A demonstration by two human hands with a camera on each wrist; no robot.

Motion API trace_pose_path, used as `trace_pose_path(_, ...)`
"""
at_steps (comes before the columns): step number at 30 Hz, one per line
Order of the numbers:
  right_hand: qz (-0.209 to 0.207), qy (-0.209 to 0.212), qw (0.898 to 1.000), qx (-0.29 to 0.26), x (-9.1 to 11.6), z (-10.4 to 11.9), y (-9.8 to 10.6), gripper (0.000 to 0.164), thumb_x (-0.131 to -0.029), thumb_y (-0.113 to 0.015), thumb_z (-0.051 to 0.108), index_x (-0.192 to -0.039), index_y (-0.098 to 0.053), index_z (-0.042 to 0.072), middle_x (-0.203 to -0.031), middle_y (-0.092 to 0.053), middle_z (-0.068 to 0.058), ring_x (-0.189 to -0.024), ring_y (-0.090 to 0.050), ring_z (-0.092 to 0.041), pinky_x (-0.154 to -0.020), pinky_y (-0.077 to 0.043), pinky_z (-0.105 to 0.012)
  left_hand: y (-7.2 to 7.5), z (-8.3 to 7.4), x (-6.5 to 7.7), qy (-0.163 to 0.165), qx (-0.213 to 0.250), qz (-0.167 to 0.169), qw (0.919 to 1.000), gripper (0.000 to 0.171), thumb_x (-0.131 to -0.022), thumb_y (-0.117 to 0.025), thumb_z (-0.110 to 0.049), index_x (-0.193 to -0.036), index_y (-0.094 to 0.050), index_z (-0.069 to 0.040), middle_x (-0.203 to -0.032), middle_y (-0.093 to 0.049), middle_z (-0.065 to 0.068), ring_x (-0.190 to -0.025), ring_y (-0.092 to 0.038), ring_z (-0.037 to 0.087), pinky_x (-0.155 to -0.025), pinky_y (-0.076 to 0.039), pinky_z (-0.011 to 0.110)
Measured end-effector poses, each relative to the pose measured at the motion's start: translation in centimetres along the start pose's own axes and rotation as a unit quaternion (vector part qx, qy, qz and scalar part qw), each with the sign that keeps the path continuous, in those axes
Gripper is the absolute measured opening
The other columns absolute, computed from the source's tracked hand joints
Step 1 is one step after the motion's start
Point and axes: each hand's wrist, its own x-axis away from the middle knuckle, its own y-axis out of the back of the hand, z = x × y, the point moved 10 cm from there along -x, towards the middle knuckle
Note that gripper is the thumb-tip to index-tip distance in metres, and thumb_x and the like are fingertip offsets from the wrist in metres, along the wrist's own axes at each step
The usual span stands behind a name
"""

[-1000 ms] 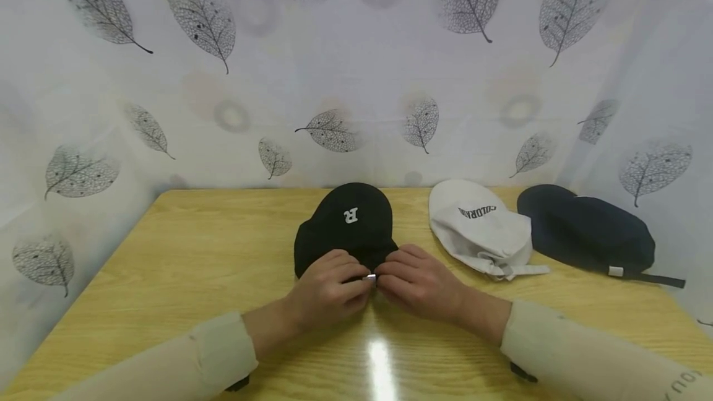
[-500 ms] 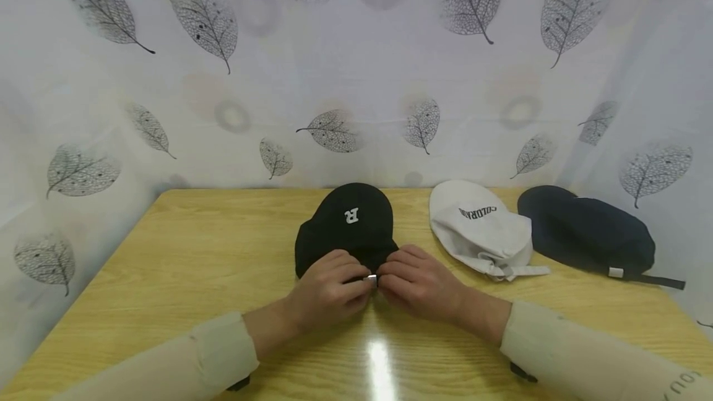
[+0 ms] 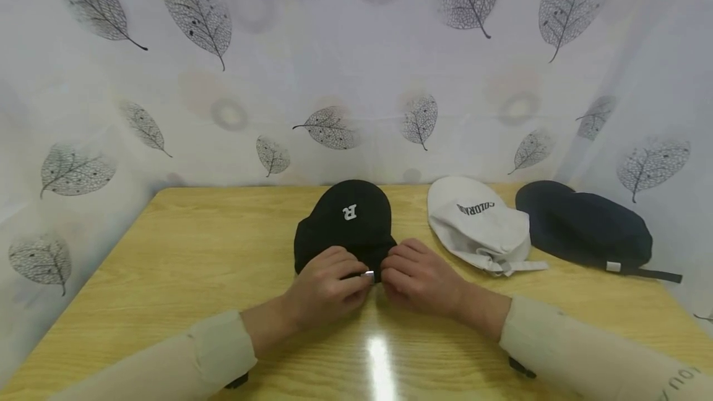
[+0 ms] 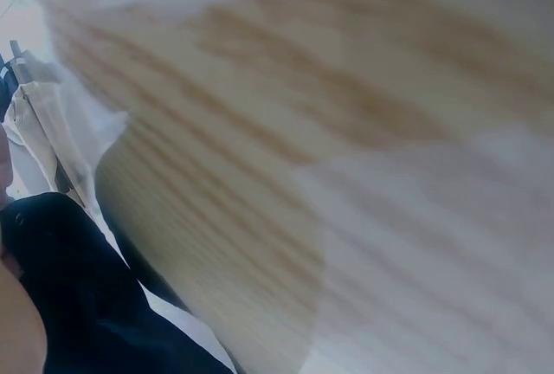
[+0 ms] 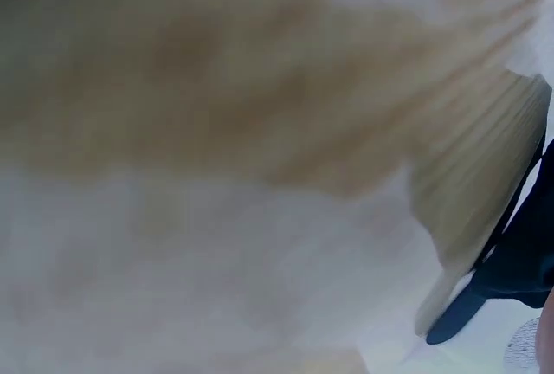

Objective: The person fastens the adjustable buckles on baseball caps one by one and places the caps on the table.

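Observation:
A black baseball cap [image 3: 345,234] with a white letter R lies at the middle of the table, its back edge toward me. At that edge my left hand [image 3: 328,283] pinches the cap's strap beside a small silver buckle [image 3: 368,275]. My right hand [image 3: 420,278] grips the same edge just right of the buckle, fingers curled; its fingertips and the strap end are hidden. In the left wrist view the black cap [image 4: 82,292] shows at lower left. The right wrist view catches part of the cap [image 5: 524,248] at its right edge.
Right of my hands lies a white cap [image 3: 481,224] lettered COLORADO, its strap [image 3: 526,266] trailing right. Beside it, a dark navy cap [image 3: 587,228] has a loose strap and silver buckle. A leaf-print curtain [image 3: 356,67] stands behind the wooden table [image 3: 184,252].
My right fingertips have drawn slightly to the right, so the gap between them and the buckle is a little wider. The left hand holds its place. The head view has shifted slightly.

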Motion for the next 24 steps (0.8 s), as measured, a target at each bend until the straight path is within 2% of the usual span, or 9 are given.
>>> trace_pose_path(7,0.015,-0.010,0.999,0.031,0.1,-0.1,-0.1,0.010,-0.089,-0.057,0.015,-0.086,-0.065,0.009,-0.089,-0.067,-0.003,-0.086,-0.062,-0.022,-0.080,-0.049,-0.038,0.2,-0.1,-0.1,-0.009,0.001,-0.008,0.9999,0.011,-0.076,-0.079,-0.007,-0.087,-0.080,-0.010,-0.084,-0.073,0.000,-0.077,-0.067,0.013,-0.078,-0.054,0.027)
trace_pose_path(12,0.031,0.021,0.998,0.055,0.3,0.6,-0.5,0.012,-0.090,-0.062,0.019,-0.092,-0.067,0.009,-0.094,-0.068,-0.004,-0.088,-0.062,-0.024,-0.082,-0.049,-0.040,0.0,-0.3,0.2,-0.016,-0.001,-0.009,0.9998,0.009,-0.082,-0.074,-0.008,-0.087,-0.080,-0.011,-0.084,-0.072,0.000,-0.078,-0.067,0.013,-0.078,-0.054,0.028)
trace_pose_path(16,0.024,0.040,0.998,0.050,0.3,0.9,-0.6,0.013,-0.091,-0.062,0.019,-0.095,-0.067,0.008,-0.095,-0.069,-0.004,-0.088,-0.062,-0.024,-0.082,-0.049,-0.041,-0.2,-0.5,0.3,-0.019,-0.006,-0.008,0.9998,0.010,-0.081,-0.073,-0.008,-0.088,-0.080,-0.011,-0.085,-0.072,0.000,-0.079,-0.067,0.013,-0.079,-0.054,0.028)
trace_pose_path(21,0.024,0.038,0.998,0.035,0.0,0.7,-0.6,0.011,-0.092,-0.061,0.016,-0.096,-0.067,0.008,-0.095,-0.069,-0.003,-0.089,-0.063,-0.023,-0.083,-0.049,-0.039,0.0,-0.4,0.2,-0.020,-0.010,-0.014,0.9997,0.013,-0.075,-0.078,-0.006,-0.087,-0.079,-0.010,-0.084,-0.072,0.001,-0.079,-0.067,0.014,-0.079,-0.054,0.029)
trace_pose_path(24,0.019,0.031,0.999,0.023,0.0,0.5,-0.5,0.010,-0.093,-0.061,0.015,-0.096,-0.068,0.008,-0.094,-0.070,-0.003,-0.089,-0.064,-0.022,-0.083,-0.050,-0.039,-0.1,-0.3,0.2,-0.016,-0.010,-0.007,0.9998,0.013,-0.075,-0.079,-0.007,-0.087,-0.079,-0.010,-0.085,-0.073,0.001,-0.079,-0.067,0.013,-0.080,-0.054,0.028)
